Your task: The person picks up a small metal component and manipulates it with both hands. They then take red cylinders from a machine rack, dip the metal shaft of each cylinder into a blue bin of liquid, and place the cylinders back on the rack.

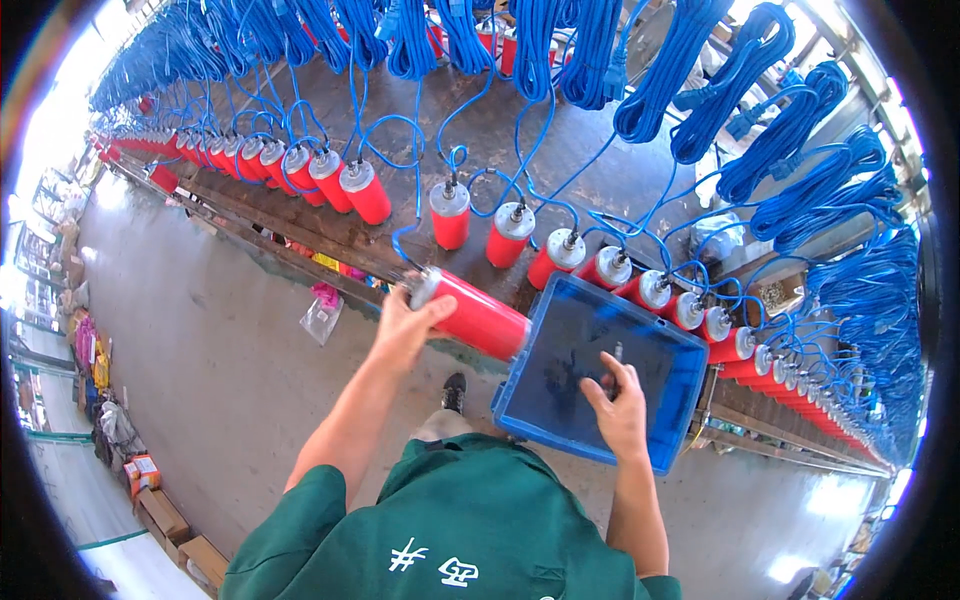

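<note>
My left hand (408, 325) grips a red cylinder with a silver metal cap (480, 320) near its capped end. The cylinder is tilted, its far end at the left rim of a blue plastic bin (522, 390). From the cap a blue cable (403, 244) runs up toward the bench. Over the bin, my right hand (622, 412) has its thumb and fingers curled around a small, slim dark piece (617, 353), too small to name. The bin's inside looks dark, and what covers its bottom cannot be made out.
Along the bench (350, 105) edge stand several more red cylinders (450, 215), each wired with blue cable. Coiled blue cables (672, 70) hang in a row above. A clear bag with something pink (322, 312) lies on the floor; cardboard boxes (165, 515) sit at far left.
</note>
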The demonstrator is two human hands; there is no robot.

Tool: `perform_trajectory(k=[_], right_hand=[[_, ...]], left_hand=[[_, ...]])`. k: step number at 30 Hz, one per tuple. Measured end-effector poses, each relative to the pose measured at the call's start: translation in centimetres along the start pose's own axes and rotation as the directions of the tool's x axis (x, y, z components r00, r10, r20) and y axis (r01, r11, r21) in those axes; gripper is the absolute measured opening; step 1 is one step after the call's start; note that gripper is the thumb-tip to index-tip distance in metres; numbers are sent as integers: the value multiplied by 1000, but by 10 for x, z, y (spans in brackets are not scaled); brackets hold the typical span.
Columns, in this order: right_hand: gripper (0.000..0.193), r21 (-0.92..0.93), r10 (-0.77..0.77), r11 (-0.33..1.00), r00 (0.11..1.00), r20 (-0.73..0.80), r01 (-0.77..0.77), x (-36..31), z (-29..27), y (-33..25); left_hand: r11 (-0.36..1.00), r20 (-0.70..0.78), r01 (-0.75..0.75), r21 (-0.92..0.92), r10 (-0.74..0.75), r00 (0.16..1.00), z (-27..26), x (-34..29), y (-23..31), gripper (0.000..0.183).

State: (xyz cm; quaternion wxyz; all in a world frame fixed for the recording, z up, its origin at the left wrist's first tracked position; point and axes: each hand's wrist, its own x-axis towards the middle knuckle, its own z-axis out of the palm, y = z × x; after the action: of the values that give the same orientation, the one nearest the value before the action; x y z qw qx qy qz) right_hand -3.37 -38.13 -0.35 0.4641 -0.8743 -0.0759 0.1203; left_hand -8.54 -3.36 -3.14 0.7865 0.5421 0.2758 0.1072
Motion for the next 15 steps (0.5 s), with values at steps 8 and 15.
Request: perform_trajectory(k=[8,15], right_hand=[[46,58,123,992,970,-212,-113,-40,-31,15],[41,91,221,975,932,-286,-203,-64,-24,14]], left_hand=[[490,0,-344,801,574,819,-56,106,56,59],[345,-35,-180,921,535,844,-57,197,31,66]])
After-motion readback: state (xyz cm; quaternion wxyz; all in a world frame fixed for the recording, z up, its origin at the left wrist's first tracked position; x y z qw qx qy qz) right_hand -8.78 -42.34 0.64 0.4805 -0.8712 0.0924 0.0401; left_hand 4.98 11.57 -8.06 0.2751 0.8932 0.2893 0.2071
